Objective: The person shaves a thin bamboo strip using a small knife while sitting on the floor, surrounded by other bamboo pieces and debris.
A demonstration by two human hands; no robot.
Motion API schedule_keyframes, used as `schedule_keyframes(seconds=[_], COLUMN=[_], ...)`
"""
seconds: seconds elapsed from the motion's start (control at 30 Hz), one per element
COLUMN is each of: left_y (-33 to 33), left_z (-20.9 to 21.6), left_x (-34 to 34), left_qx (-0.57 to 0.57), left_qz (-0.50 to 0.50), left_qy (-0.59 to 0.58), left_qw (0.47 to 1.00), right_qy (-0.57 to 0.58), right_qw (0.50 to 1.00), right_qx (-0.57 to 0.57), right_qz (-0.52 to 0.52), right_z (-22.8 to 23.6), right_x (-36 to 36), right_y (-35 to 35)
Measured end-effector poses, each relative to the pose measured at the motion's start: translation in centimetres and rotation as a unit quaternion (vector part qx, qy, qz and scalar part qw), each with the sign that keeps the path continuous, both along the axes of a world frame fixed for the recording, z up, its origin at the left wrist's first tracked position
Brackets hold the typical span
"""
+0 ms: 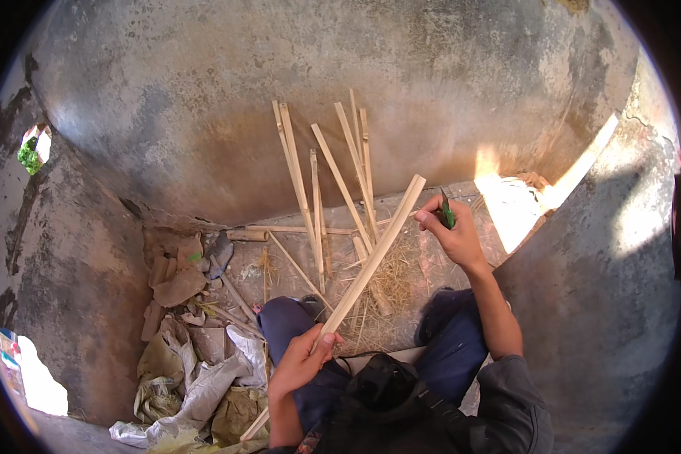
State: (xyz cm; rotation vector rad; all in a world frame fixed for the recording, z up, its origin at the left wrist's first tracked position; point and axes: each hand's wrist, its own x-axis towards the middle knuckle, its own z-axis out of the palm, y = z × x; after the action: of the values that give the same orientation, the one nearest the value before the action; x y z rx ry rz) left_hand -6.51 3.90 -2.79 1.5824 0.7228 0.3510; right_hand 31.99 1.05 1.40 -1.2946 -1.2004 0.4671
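Note:
My left hand point(304, 360) is closed around the lower part of a long, pale bamboo strip point(372, 261), which slants up and to the right in front of me. Its lower end runs past my wrist. In my right hand point(455, 233) is a small knife point(448, 210) with a green handle, its dark blade pointing upward. That hand is just right of the strip's upper part, and a gap shows between blade and strip. Several split bamboo strips point(297, 178) lean against the wall beyond my hands.
Thin shavings point(401, 280) and a short bamboo piece point(247, 235) litter the floor between and beyond my knees. Crumpled sacks point(204, 386) lie at the left, below broken tile pieces point(180, 287). Concrete walls point(340, 45) close in ahead and on both sides.

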Motion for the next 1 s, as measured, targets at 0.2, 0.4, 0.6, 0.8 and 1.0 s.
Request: schedule_keyframes(seconds=[0.2,0.4,0.6,0.8,1.0], left_y=[0.0,-0.2,-0.6,-1.4,-2.1], left_z=[1.2,2.0,2.7,3.0,3.5], left_x=[0.5,2.2,3.9,5.0,5.6], left_qx=[0.011,0.041,0.121,0.169,0.179], left_qz=[0.047,0.064,0.093,0.113,0.127], left_qy=[-0.005,-0.012,-0.017,0.024,0.048], left_qw=[0.999,0.997,0.988,0.979,0.974], right_qy=[-0.136,-0.315,-0.416,-0.413,-0.413], right_qw=[0.989,0.947,0.908,0.906,0.906], right_qx=[-0.044,0.059,0.049,0.087,0.092], right_qz=[-0.043,0.026,0.009,0.003,-0.012], right_z=[1.7,-1.0,-2.3,-2.5,-2.0], right_x=[-3.9,-8.9,-11.1,-11.5,-11.2], right_y=[-2.2,-3.4,-3.7,-3.7,-3.8])
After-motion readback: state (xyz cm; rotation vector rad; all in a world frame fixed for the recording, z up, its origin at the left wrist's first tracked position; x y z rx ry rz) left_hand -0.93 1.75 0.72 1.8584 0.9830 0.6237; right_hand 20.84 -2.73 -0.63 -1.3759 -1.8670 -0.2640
